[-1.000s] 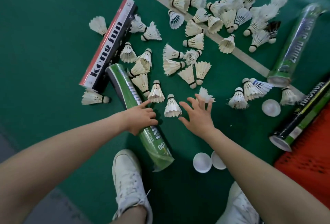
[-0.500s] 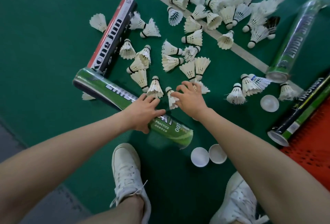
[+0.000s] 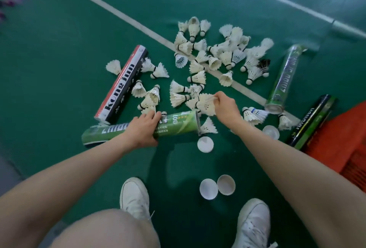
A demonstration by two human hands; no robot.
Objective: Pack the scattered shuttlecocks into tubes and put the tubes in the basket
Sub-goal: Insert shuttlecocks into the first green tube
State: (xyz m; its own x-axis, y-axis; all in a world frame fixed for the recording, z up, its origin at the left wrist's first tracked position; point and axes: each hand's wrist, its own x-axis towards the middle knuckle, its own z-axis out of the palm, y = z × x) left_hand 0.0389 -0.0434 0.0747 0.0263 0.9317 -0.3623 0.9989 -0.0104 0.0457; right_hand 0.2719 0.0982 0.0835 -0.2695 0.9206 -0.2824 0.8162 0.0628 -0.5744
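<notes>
– So, what has just changed?

– The left hand (image 3: 145, 129) has swung the green shuttlecock tube (image 3: 178, 124) round. A second ago the tube lay pointing back at the person's shoes. Now it sits crosswise and seems lifted off the floor. Fingers and thumb are wrapped round its middle, and its open mouth is turned toward the right hand (image 3: 227, 109).

– And the right hand?

– It was spread open, reaching over the floor. Now its fingertips pinch the feather skirt of a white shuttlecock (image 3: 206, 103), held just beyond the tube's mouth, close to it but not inside. I cannot tell whether a second one is nested in it.

– What does that mean for the packing?

– Probably that loading is about to begin, since tube and shuttlecock are nearly lined up. Most of the job looks undone. The loose shuttlecocks (image 3: 217, 53) lie scattered beyond the right hand, and white caps (image 3: 208, 188) sit on the floor nearer the person than either hand.

– And the basket?

– The red basket (image 3: 346, 139) is to the right of the right forearm, only partly in view. No tube shows inside it.
</notes>
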